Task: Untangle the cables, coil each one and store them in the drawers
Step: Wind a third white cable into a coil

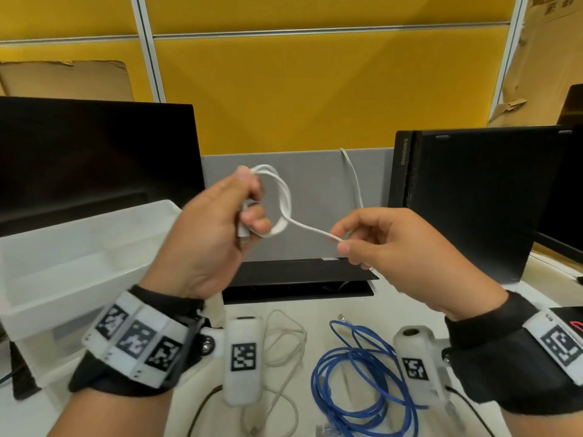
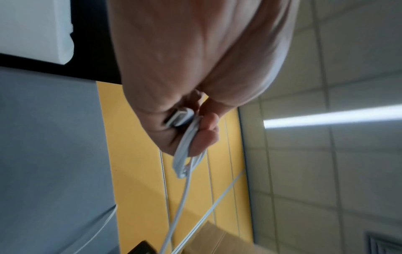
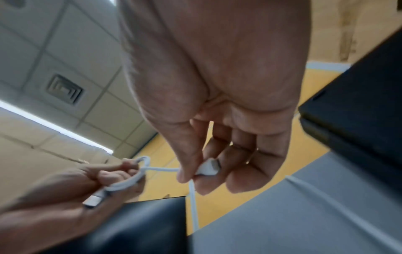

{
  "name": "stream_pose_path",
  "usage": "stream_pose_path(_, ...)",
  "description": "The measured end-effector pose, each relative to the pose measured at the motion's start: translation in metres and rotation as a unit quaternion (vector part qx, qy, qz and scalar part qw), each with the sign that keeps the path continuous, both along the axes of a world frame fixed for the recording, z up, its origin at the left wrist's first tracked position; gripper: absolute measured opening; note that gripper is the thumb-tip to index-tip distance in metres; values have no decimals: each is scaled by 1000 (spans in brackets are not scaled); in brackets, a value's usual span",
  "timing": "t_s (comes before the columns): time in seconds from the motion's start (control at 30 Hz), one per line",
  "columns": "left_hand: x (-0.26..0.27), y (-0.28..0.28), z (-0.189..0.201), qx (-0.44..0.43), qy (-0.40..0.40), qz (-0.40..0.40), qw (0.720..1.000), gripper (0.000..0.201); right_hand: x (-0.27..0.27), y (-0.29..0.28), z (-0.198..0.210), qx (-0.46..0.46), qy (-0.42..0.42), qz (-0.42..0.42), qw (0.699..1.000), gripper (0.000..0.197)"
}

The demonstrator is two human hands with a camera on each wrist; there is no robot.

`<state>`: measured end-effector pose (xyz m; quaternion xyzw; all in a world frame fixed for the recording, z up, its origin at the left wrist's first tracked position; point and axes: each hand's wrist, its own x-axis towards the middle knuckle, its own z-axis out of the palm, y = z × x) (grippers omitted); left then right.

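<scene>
Both hands hold one white cable (image 1: 285, 197) in the air above the tabletop (image 1: 309, 313). Curled fingers of the left hand (image 1: 208, 238) grip its small coil, with one plug (image 2: 180, 117) pressed inside the palm. Thumb and forefinger of the right hand (image 1: 394, 247) pinch the free end close to the other plug (image 3: 210, 167). On the tabletop under the wrists lie a blue cable (image 1: 362, 383) and a beige cable (image 1: 284, 351), loosely looped, just beside each other. Further left stands a clear plastic drawer unit (image 1: 63, 269). Behind it is a dark monitor (image 1: 94, 159).
</scene>
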<state>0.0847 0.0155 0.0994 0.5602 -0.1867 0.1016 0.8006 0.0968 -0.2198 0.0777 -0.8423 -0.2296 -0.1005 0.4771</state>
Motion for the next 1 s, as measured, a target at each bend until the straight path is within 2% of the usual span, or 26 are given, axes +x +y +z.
stream_pose_path(0.17,2,8,2,-95,39,-61,993,23,5,-4,-1,-67,-84,-117,987,16)
stream_pose_path(0.23,3,3,1,-134,52,-102,984,26,2,4,-3,-66,-114,-127,983,15)
stream_pose_path(0.3,4,1,1,-175,71,-163,968,28,0,11,-4,16,-88,-91,992,12)
stream_pose_path(0.37,4,-4,-2,-208,90,-209,951,28,-4,18,-4,174,-23,-15,984,6)
stream_pose_path(0.47,4,-18,-8,-221,109,-234,940,28,-13,29,0,381,65,91,918,9)
stream_pose_path(0.53,4,-25,-10,-224,113,-235,939,27,-16,32,2,453,95,121,878,13)
stream_pose_path(0.6,3,-27,-11,-220,114,-228,942,24,-16,32,4,494,102,131,853,15)
stream_pose_path(0.67,2,-28,-10,-204,110,-205,951,23,-15,30,5,510,109,134,843,17)
stream_pose_path(0.77,1,-33,-14,-108,75,-125,983,27,-16,29,5,497,158,140,842,21)
stream_pose_path(0.87,2,-37,-17,-42,51,-53,996,29,-17,29,2,431,205,154,865,15)
stream_pose_path(1.0,4,-32,-17,-36,38,-8,999,31,-20,31,-2,332,208,189,900,25)
